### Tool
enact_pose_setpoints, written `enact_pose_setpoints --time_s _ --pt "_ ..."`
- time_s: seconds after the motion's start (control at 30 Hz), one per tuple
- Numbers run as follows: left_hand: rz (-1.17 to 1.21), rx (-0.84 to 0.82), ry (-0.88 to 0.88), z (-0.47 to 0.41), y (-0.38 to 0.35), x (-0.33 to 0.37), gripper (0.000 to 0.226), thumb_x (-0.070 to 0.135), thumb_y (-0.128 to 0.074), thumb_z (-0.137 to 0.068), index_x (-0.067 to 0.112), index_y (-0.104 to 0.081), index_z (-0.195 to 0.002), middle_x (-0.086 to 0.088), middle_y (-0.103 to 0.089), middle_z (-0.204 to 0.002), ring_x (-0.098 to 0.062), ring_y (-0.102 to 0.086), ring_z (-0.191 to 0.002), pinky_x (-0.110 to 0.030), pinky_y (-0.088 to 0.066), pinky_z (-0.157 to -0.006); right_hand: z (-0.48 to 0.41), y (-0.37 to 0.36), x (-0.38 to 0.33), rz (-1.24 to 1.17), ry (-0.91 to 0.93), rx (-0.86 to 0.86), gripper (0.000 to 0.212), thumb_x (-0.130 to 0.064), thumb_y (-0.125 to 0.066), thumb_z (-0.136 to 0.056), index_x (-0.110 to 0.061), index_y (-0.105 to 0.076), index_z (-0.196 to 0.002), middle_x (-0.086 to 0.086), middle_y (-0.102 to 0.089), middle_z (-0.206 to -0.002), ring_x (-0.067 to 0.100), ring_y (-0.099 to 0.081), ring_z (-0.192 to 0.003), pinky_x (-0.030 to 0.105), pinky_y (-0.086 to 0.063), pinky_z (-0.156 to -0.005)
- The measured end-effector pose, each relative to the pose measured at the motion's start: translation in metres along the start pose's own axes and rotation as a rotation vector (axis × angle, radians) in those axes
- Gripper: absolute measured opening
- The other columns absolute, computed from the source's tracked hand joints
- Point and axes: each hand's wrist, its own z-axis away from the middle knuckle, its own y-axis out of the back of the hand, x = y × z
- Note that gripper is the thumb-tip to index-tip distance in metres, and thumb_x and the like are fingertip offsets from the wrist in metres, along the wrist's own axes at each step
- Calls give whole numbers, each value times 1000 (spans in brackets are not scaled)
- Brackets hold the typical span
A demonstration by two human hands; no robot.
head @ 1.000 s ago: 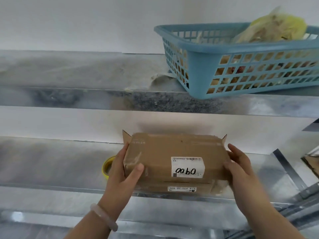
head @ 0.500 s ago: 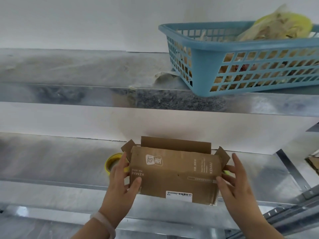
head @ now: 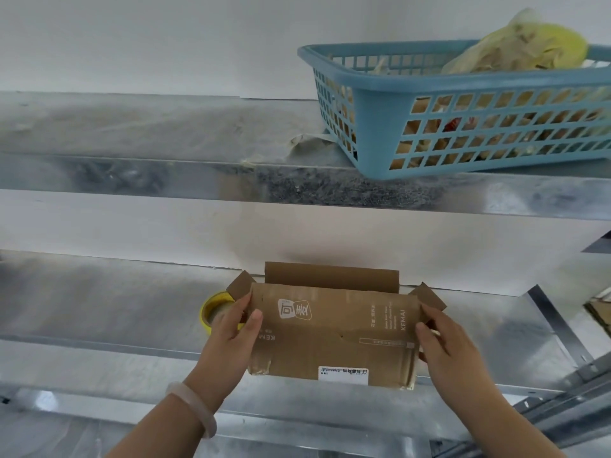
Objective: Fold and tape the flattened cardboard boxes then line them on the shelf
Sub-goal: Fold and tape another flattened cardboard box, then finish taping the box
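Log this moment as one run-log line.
cardboard box: flaps open, at lower shelf front | left hand: holds its left end | right hand: holds its right end | tape roll: behind left hand

A storeroom: bare galvanized metal shelving [head: 330,193] against a white wall, with a blue plastic basket [head: 463,127] of oddments.

tape roll [head: 210,313] half hidden, basket [head: 380,104] cropped right

A blue plastic lattice basket [head: 496,127] stands on the upper galvanised metal shelf [head: 132,180], at its right. A crumpled yellow-green plastic bag [head: 522,44] lies in it. A pale crumpled scrap [head: 307,142] lies against the basket's left corner. A white wall [head: 132,38] stands behind.
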Motion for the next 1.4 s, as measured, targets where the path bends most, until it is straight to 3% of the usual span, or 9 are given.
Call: enact_pose_setpoints --time_s 0.1,0.23,0.4,0.5,0.77,1.03,1.2,1.27,1.4 --pt "256 2 127 6 0 11 29 44 -42 -96 32 -57 -118 6 -61 -115 -17 -58 -107 -42 -55 -81 6 4 -3 -135 -38 35 16 -29 -38 -103 -34 -51 -95 -5 -59 -104 16 -60 -96 44 -57 -86" --pt "315 165 163 12 9 12 32 40 -44 -97 16 -62 -108 -6 -67 -109 -25 -63 -105 -43 -54 -84 22 8 -13 -138 -39 34 31 -50 -29 -89 -31 -53 -91 -2 -62 -100 16 -63 -90 25 -57 -71" --pt "262 250 36 28 29 18 19 30 -59 -90 13 -67 -93 -2 -71 -92 -24 -67 -97 -39 -56 -79 31 9 -37 -91 58 108 22 -53 -41 -81 -36 -53 -89 -16 -65 -90 15 -67 -80 40 -59 -78" --pt "286 291 47 36 47 21 36 49 -56 -83 19 -67 -98 0 -73 -94 -21 -69 -94 -43 -57 -81 31 -5 -55 -150 57 135 27 -56 -42 -80 -34 -55 -86 -14 -65 -85 12 -67 -76 42 -59 -77" --pt "421 467 161 49 129 9 27 35 -60 -89 9 -67 -88 -12 -70 -94 -30 -67 -94 -52 -54 -88 30 -65 -122 -428 -105 13 24 -25 -50 -99 -4 -55 -88 19 -65 -88 32 -65 -84 50 -56 -83" --pt "477 745 172 68 286 -29 34 30 -66 -88 10 -49 -110 -13 -64 -99 -26 -68 -89 -51 -57 -78 61 -197 -218 -427 -48 -135 14 -17 -52 -99 -11 -57 -111 19 -67 -92 37 -68 -84 57 -55 -84" --pt "418 820 206 80 398 -68 10 24 -56 -96 20 -63 -102 -5 -68 -95 -21 -68 -87 -45 -57 -79 88 -303 -301 -399 45 -216 16 -21 -50 -100 -11 -56 -111 19 -66 -97 36 -67 -88 54 -57 -82" --pt "397 870 253 79 435 -83 14 24 -51 -98 20 -63 -93 -1 -66 -93 -17 -66 -85 -43 -56 -79 99 -343 -331 -383 71 -240 15 -25 -47 -101 -15 -53 -111 19 -65 -103 34 -67 -90 53 -57 -83" --pt "353 955 303 71 488 -104 22 32 -47 -98 16 -59 -108 -3 -66 -97 -19 -66 -85 -44 -57 -78 101 -405 -376 -249 123 -265 20 -30 -42 -103 -19 -53 -115 13 -67 -103 27 -68 -85 48 -58 -83"
